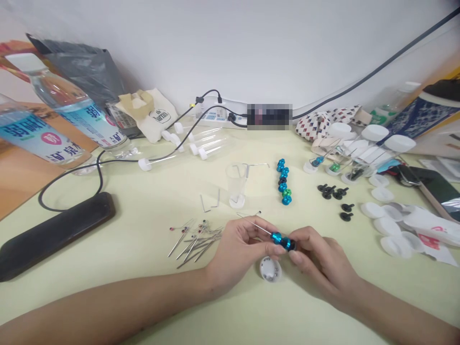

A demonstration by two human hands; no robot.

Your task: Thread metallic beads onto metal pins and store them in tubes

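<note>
Between my hands is a blue metal piece (276, 237) with a thin metal rod (257, 224) running up to the left from it. My left hand (247, 244) is closed on the blue piece. My right hand (316, 258) pinches the black part (292, 245) at its right end. Just below my fingers stands a small white cap (270, 269) holding several tiny balls or screws. To the left lies a pile of thin metal rods (194, 244) with small coloured ends. A column of blue, green and black pieces (282, 184) is behind my hands.
A clear cup (236, 187) and small hex keys (204, 203) stand and lie behind. Black knobs (328, 191), white caps (384, 225) and jars with rods (359, 163) are at right. Water bottles (82, 115), a black case (57, 235), a cable and clear tubes (208, 143) occupy the left and back.
</note>
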